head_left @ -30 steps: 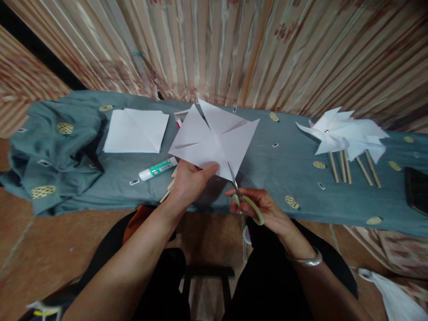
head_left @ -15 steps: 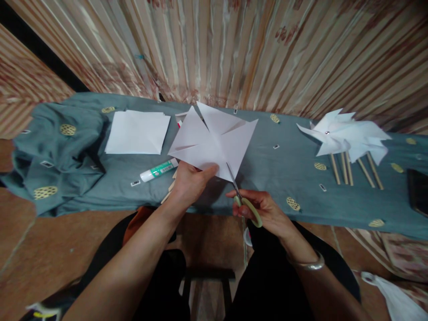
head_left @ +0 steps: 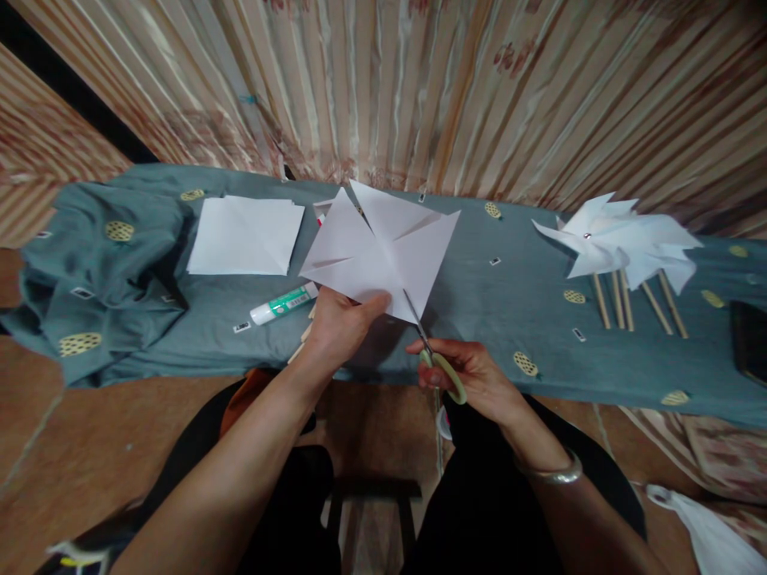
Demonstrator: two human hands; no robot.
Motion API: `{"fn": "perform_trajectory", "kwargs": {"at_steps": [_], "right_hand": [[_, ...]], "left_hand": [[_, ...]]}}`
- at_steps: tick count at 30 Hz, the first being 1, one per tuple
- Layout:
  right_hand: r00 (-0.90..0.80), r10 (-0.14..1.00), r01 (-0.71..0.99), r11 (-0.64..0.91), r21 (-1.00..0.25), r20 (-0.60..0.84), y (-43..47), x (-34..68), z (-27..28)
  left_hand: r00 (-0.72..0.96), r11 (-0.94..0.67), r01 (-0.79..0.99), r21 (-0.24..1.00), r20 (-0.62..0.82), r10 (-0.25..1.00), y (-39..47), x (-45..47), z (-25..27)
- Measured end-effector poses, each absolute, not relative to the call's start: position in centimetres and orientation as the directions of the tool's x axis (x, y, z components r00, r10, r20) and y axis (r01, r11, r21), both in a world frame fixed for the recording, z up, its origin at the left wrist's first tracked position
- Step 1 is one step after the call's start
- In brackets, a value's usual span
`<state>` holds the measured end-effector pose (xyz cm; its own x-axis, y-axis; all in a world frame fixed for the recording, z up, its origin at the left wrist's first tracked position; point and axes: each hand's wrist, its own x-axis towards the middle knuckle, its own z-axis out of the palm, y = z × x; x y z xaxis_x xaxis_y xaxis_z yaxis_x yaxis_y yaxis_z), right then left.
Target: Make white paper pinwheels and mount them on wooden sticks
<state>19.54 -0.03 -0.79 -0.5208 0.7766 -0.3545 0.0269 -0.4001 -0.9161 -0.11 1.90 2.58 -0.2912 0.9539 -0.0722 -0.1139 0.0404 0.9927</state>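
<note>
A square sheet of white paper (head_left: 371,247) is held up over the cloth, with slits running in from its corners. My left hand (head_left: 344,319) pinches its near edge, thumb on top and the other fingers hidden beneath. In my right hand (head_left: 464,371) are scissors (head_left: 448,375) with pale green handles, my fingers through the loops. Their blades sit in the paper at the near corner, along a cut. Just left of my left hand lies a glue stick (head_left: 284,303), white and green. Some wooden sticks (head_left: 303,339) show partly behind my left wrist.
A stack of white paper (head_left: 245,237) lies to the left, near bunched cloth (head_left: 120,279). Finished paper pinwheels (head_left: 623,239) on wooden sticks rest at the right, and a dark phone-like object (head_left: 749,343) lies at the far right. A pleated curtain (head_left: 383,96) hangs behind.
Almost nothing differs. The paper, both hands and the scissors have shifted very slightly in view; the blades remain in the paper's near corner.
</note>
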Motion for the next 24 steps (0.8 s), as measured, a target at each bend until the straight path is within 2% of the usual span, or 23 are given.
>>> {"fn": "perform_trajectory", "kwargs": {"at_steps": [9, 18, 24], "right_hand": [[-0.525, 0.771, -0.013, -0.432, -0.902, -0.362, 0.00, 19.39, -0.91], [-0.513, 0.799, 0.070, -0.327, -0.943, -0.315, 0.18, 19.37, -0.44], [-0.501, 0.802, 0.043, -0.352, -0.935, -0.325, 0.17, 19.20, -0.33]], "left_hand": [[-0.304, 0.065, -0.072, 0.995, -0.084, 0.949, 1.89, -0.14, 2.60], [-0.246, 0.040, -0.026, 0.999, -0.045, 0.968, 1.69, 0.21, 2.52], [-0.245, 0.047, -0.041, 0.998, -0.055, 0.968, 1.67, 0.32, 2.72]]}}
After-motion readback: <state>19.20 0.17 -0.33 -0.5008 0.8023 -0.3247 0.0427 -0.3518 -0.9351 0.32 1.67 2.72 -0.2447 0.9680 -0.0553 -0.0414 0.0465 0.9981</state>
